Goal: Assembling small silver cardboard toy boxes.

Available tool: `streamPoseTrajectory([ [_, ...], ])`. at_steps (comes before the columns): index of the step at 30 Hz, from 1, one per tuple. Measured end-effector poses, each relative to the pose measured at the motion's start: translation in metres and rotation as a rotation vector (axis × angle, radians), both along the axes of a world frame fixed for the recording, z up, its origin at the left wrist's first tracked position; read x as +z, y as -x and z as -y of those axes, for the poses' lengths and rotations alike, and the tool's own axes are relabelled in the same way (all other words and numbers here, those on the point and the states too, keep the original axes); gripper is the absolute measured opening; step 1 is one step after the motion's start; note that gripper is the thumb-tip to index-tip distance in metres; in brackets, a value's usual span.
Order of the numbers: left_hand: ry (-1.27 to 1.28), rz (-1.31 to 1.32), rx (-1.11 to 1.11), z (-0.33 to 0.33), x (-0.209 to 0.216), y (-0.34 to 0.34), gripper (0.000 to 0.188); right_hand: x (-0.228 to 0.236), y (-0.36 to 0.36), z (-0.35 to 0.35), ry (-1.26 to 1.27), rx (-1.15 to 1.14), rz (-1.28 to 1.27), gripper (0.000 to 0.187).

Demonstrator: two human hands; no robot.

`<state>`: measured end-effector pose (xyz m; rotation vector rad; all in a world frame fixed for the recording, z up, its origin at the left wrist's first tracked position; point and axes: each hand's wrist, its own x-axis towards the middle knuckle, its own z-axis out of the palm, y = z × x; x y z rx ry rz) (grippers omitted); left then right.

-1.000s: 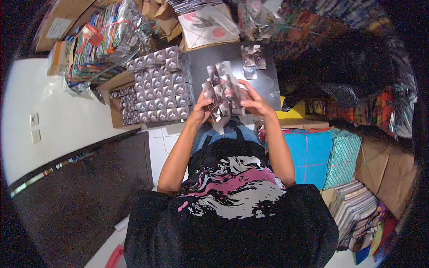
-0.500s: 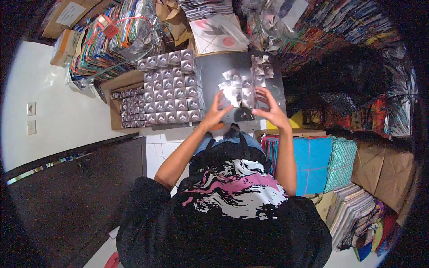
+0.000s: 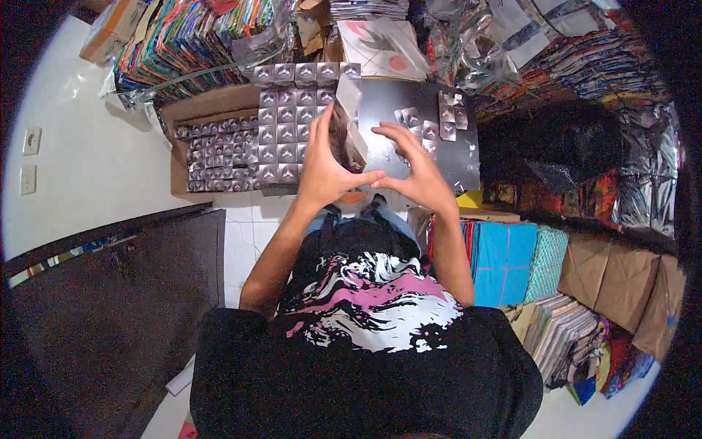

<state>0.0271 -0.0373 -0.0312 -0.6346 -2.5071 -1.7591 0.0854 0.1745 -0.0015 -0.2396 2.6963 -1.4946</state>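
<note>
Currently we hold a small stack of silvery square packets upright, edge-on to us, over the near-left part of a dark grey board. Our left hand grips the stack from its left side, fingers pointing far, thumb stretched right. Our right hand sits just right of it, fingers spread and curved toward the stack; whether they touch it, we cannot tell. The thumb tips meet near the stack's near edge.

Left of the board, a grid of same silvery packets lies flat in neat rows, touching the board's left edge. Further left, a shallow brown cardboard tray holds more smaller-looking packets in rows. On the board's far-right part sits a loose cluster of packets.

Far of the board lies a pale square package with a pink mark. Far left are colourful stacked bundles. To the right, crinkled silver bags crowd the board's right edge. Near right, turquoise folded cloth and brown boxes. White tiled floor opens on the left.
</note>
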Motion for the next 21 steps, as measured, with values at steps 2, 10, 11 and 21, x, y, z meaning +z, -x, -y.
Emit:
streamPoseTrajectory([
  [2, 0.211, -0.166, 0.051, 0.013, 0.015, 0.007, 0.129, 0.012, 0.001, 0.010, 0.207, 0.014, 0.186, 0.093],
  [10, 0.259, -0.153, -0.006, 0.049, 0.026, 0.022, 0.078, 0.013, 0.010, 0.060, 0.157, -0.369, 0.066, 0.044],
  [11, 0.208, -0.165, 0.018, 0.050, 0.029, 0.023, 0.061, 0.016, 0.009, 0.064, 0.107, -0.406, 0.049, 0.044],
  [21, -0.296, 0.481, -0.103, 0.056, -0.010, 0.029, 0.075, 0.014, -0.006, 0.089, 0.424, -0.533, 0.034, 0.047],
])
